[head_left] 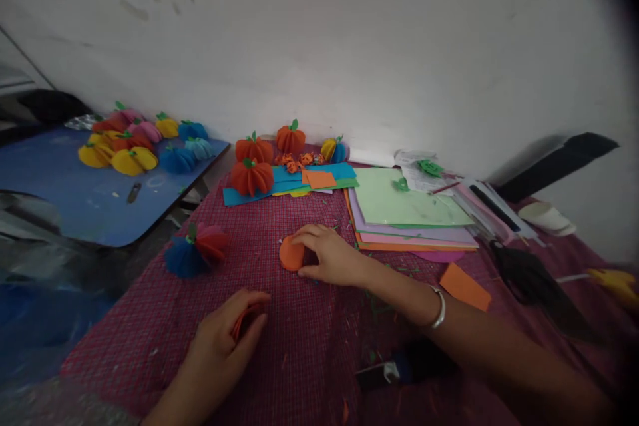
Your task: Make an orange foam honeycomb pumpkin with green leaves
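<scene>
My right hand [327, 254] rests on the red checked tablecloth [299, 346], its fingers curled over a stack of round orange paper pieces [291, 254]. Nearer to me, my left hand [224, 336] is closed on a few folded orange-red paper pieces [243, 319], pinched between thumb and fingers. A silver bangle [439, 306] circles my right wrist. A blue and red paper pumpkin [196, 250] sits to the left of both hands.
Orange paper pumpkins [252, 166] and coloured sheets [289, 183] lie at the back by the wall. A stack of pastel paper [409, 213] lies right, an orange scrap [464, 286] nearer. A blue table [74, 186] on the left holds several pumpkins. A dark object [399, 369] lies near my right forearm.
</scene>
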Demonstrator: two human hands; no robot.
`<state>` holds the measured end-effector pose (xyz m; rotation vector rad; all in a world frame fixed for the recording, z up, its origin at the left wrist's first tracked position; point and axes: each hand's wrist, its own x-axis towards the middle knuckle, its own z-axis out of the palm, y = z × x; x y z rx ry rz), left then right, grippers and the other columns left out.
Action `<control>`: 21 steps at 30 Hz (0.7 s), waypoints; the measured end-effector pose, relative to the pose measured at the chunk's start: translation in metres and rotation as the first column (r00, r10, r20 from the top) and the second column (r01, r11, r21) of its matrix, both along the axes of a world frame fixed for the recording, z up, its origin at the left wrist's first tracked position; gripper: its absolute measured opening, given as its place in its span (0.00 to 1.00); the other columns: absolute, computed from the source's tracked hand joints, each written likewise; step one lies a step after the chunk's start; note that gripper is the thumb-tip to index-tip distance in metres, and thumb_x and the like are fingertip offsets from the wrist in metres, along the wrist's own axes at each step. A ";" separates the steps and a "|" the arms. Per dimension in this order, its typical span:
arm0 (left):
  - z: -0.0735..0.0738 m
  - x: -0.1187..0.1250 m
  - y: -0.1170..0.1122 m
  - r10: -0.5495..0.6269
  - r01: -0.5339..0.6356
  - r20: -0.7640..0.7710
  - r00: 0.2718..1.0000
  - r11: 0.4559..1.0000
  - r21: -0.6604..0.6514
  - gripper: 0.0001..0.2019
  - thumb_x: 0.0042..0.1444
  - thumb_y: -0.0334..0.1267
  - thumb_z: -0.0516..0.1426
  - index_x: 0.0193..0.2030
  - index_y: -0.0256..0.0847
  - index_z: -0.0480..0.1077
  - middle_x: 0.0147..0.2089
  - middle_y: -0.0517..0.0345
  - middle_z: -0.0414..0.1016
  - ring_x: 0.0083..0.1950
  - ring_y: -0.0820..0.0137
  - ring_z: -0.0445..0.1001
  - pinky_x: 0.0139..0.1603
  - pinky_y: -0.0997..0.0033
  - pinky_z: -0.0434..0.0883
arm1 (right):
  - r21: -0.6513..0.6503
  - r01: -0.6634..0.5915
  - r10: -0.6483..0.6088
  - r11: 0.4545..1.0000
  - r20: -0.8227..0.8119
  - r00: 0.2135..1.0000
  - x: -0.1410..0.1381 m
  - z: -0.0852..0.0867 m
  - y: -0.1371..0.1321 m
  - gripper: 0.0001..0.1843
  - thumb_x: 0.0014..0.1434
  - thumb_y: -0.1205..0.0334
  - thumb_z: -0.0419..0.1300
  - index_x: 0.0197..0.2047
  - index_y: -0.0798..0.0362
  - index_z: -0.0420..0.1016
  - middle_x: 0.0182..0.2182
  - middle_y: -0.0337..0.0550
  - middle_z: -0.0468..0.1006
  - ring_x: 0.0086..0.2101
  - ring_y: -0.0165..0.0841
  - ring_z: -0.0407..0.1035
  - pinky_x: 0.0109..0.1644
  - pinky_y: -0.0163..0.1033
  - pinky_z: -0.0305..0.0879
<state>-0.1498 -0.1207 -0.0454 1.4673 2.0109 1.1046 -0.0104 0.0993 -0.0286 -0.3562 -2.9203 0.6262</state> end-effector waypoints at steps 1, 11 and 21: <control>0.001 0.001 -0.001 -0.007 0.007 -0.007 1.000 1.000 0.005 0.08 0.59 0.37 0.53 0.43 0.47 0.73 0.41 0.59 0.82 0.42 0.67 0.81 0.42 0.69 0.77 | -0.004 0.016 -0.016 1.000 0.015 1.000 -0.002 0.002 0.001 0.31 0.51 0.57 0.70 0.57 0.52 0.70 0.53 0.48 0.71 0.53 0.43 0.65 0.57 0.51 0.60; 0.005 0.005 0.000 -0.045 0.046 -0.043 0.998 0.999 0.013 0.09 0.60 0.35 0.52 0.43 0.47 0.72 0.37 0.61 0.80 0.37 0.69 0.81 0.37 0.72 0.77 | 0.076 0.027 -0.034 0.997 0.092 0.995 -0.021 0.012 0.001 0.20 0.54 0.59 0.64 0.50 0.53 0.73 0.46 0.49 0.71 0.46 0.42 0.65 0.52 0.50 0.62; 0.003 0.000 -0.001 0.173 -0.175 0.061 0.983 0.984 0.025 0.14 0.60 0.40 0.53 0.52 0.48 0.68 0.35 0.62 0.80 0.35 0.69 0.81 0.32 0.75 0.77 | 0.105 -0.280 0.265 0.954 0.138 0.954 -0.020 0.022 0.024 0.21 0.59 0.69 0.62 0.57 0.53 0.71 0.52 0.50 0.71 0.52 0.40 0.66 0.57 0.47 0.63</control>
